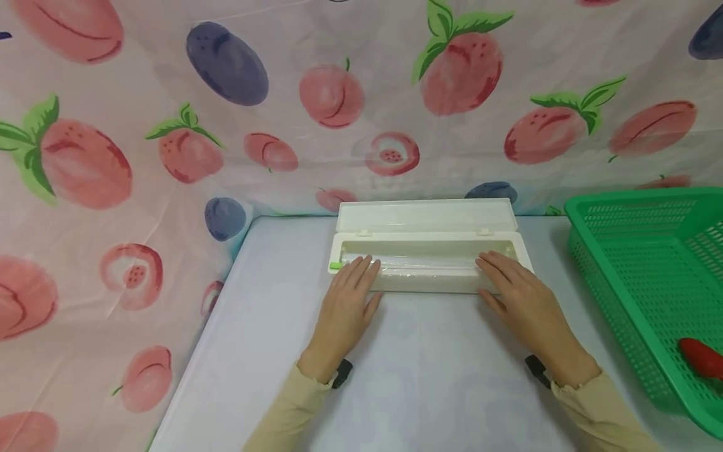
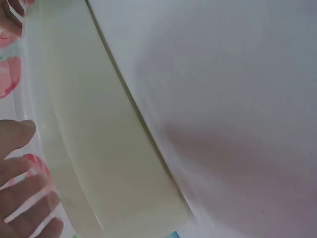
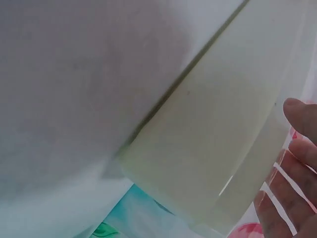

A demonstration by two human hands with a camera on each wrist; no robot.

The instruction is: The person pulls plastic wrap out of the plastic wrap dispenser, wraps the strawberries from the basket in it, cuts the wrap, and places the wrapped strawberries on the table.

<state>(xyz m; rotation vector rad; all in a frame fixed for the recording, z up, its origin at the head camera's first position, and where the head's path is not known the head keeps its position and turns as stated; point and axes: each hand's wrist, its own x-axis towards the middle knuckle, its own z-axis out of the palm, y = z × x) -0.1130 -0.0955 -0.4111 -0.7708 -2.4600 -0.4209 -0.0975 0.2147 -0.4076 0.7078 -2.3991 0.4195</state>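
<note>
A long white cling film dispenser (image 1: pixel 432 284) stands at the back of the table, its lid (image 1: pixel 426 216) tipped back on the hinges. Inside lies a clear roll of cling film (image 1: pixel 420 258), and a small green slider (image 1: pixel 336 265) shows at the left end of the front edge. My left hand (image 1: pixel 343 314) is at the left part of that edge, fingers extended over it and thumb lower, by the front wall. At the right end, my right hand (image 1: pixel 525 307) reaches over the edge the same way. Both wrist views show the dispenser's plain front wall (image 2: pixel 104 124) beside loosely spread fingers (image 3: pixel 290 183).
To the right stands a green perforated plastic basket (image 1: pixel 627 314) with a red object (image 1: pixel 700 358) in it. A white cloth (image 1: pixel 418 376) covers the table. Fruit-printed fabric (image 1: pixel 350 37) hangs behind and along the left side, close behind the raised lid.
</note>
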